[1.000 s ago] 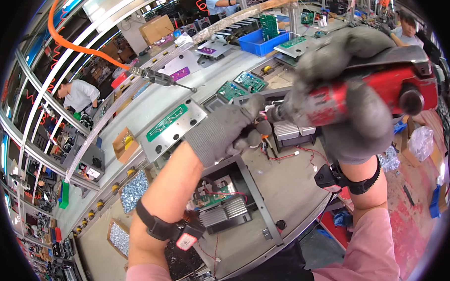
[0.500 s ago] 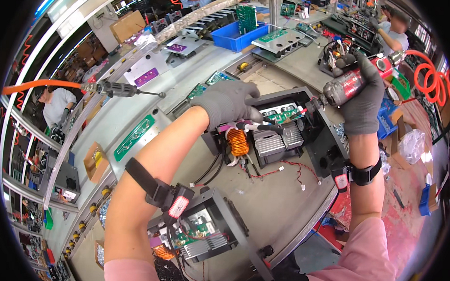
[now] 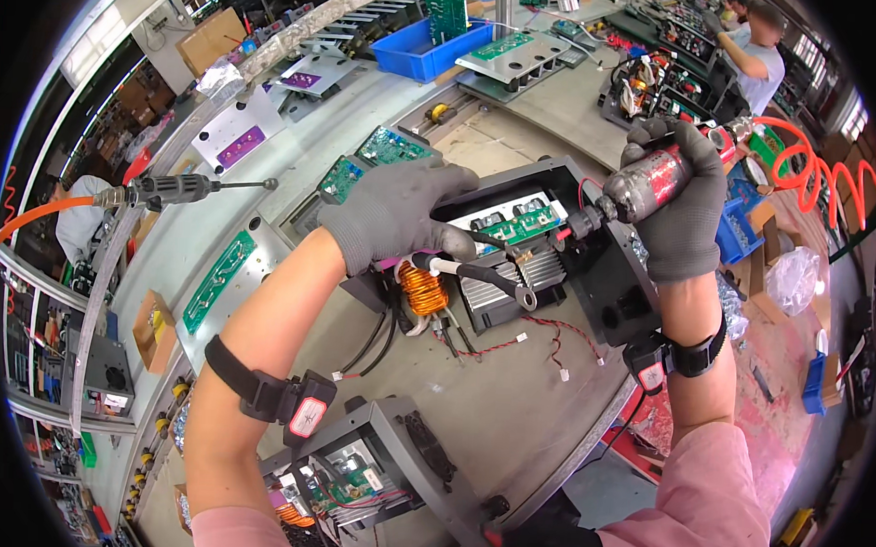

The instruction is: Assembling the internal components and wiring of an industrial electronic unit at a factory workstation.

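Two bare forearms, pink-sleeved at the near edge, reach far across the scene, each with a black strap around it. The gray-gloved left grip lies palm down over the left side of a dark gray housing, its fingers pointing right and its thumb above a black cable with a ring terminal. Whether it pinches that cable or only rests there, I cannot tell. The right grip, also gloved, is raised at the housing's far right corner and wrapped around a red and gray power driver, whose nose slants left and near.

The left palm hides the housing's left wall and whatever lies beneath it. The driver's tip stops close to the right end of a green circuit board; contact is too small to make out. A copper coil and a finned heat sink show on the near side. The left forearm partly covers a second housing at the near left.

The gray surface curves toward the rim. Far off stands a blue bin; a co-worker is at the far right, while a person at the far left is mostly hidden behind a rail.
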`<state>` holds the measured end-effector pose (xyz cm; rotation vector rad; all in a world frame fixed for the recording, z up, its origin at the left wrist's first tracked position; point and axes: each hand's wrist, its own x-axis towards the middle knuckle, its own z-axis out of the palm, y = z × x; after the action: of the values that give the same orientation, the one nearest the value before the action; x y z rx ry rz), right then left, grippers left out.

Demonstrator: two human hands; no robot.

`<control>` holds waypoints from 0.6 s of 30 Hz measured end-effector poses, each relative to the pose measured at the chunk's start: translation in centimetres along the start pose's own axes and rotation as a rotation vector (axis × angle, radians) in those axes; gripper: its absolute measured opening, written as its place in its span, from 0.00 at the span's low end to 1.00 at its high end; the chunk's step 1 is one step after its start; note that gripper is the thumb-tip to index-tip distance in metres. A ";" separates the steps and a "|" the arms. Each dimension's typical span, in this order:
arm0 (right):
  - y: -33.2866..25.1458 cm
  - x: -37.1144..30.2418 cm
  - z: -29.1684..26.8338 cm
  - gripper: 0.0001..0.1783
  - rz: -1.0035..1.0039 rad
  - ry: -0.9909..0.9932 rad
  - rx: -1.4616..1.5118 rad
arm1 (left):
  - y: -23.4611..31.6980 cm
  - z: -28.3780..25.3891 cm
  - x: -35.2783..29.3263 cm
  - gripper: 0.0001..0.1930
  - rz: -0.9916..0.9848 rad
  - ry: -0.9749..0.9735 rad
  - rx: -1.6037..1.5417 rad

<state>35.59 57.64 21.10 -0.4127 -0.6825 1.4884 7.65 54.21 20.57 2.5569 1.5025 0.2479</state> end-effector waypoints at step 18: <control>-2.0 -1.2 -4.3 0.14 0.047 -0.182 0.135 | -0.3 1.0 0.7 0.27 -0.291 -0.157 0.075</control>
<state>39.97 56.98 18.98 -0.1921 -0.7142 1.6198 7.96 54.97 19.57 2.3069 1.8214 -0.0467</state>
